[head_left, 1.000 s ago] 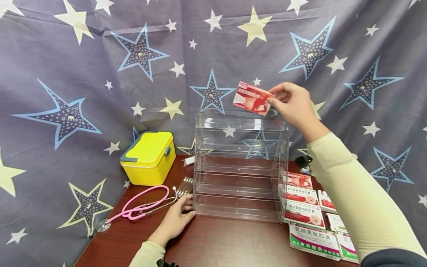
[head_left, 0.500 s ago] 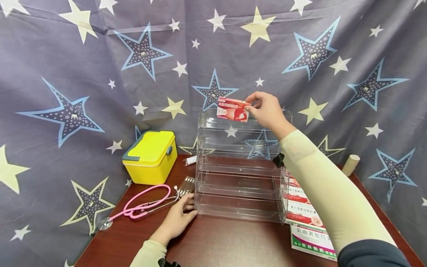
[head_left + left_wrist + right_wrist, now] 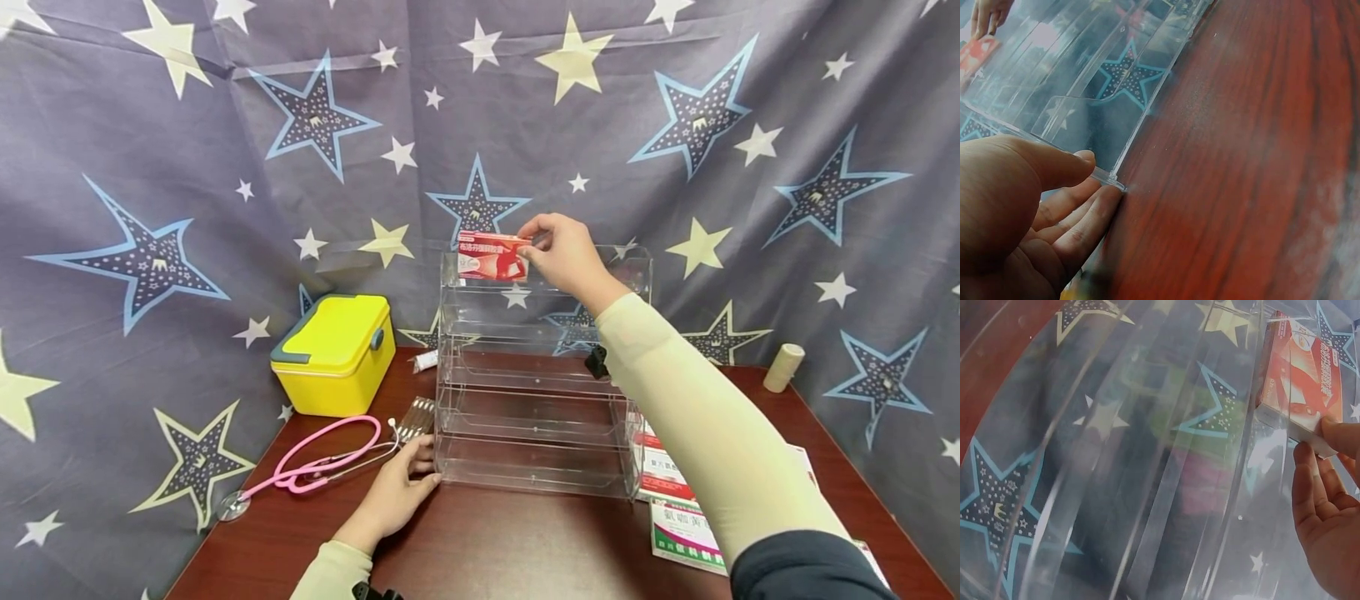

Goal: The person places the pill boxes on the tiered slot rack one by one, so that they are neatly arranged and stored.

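Note:
A clear tiered plastic display rack [image 3: 536,431] stands on the dark red table. My right hand [image 3: 566,257] pinches a red and white medicine box [image 3: 489,257] by its right end, at the left part of the rack's top tier. In the right wrist view, the medicine box [image 3: 1302,378] lies partly behind the clear front lip, with thumb and fingertips at its near end. Low on the rack's left side, my left hand [image 3: 397,493] holds the corner. The left wrist view shows the thumb and fingers of that hand [image 3: 1041,206] on either side of the rack's edge [image 3: 1116,178].
Left of the rack are a yellow lidded box [image 3: 333,354], a pink stethoscope [image 3: 300,467] and blister packs [image 3: 417,419]. To the right, several medicine boxes [image 3: 682,533] lie partly under my right forearm. A cream-coloured roll [image 3: 784,367] stands at the back right.
My right hand has carried the red medicine box left and down, from above the rack's right part to the left of its top tier. The left hand stays at the rack's corner.

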Demonstrator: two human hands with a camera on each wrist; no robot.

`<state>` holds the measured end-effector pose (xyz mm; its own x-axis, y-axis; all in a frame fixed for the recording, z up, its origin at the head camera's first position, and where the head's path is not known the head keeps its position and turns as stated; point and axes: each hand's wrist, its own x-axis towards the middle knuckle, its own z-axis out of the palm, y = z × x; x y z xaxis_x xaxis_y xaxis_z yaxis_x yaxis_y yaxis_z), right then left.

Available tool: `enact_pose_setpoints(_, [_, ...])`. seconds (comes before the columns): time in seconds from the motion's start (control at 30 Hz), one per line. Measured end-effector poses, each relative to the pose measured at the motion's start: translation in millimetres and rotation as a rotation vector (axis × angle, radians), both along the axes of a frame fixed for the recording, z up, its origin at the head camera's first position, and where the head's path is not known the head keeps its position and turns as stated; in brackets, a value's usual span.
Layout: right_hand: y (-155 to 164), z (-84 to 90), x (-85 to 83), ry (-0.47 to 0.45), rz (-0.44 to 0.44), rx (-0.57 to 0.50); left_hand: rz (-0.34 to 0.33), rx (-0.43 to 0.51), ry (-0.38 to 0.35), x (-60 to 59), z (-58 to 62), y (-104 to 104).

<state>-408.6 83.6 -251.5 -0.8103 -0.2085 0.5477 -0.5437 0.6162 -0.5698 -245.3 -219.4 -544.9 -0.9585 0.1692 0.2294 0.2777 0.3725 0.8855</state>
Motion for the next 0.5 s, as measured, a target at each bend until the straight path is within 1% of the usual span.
enact_pose_setpoints(0.2, [-8.8, -2.3, -2.1, 0.013, 0.013, -0.001, 0.005, -0.001, 0.003, 0.3, 1.2, 0.1])
enact_pose_setpoints(0.37, [-11.2, -7.1, -5.3, 0.023, 0.008, 0.040, 0.006, -0.006, 0.000, 0.6, 1.0, 0.5])
enact_pose_setpoints(0.5, [-11.0, -10.2, -5.3, 0.028, 0.012, 0.047, 0.008, -0.010, -0.001, 0.3, 0.0, 0.6])
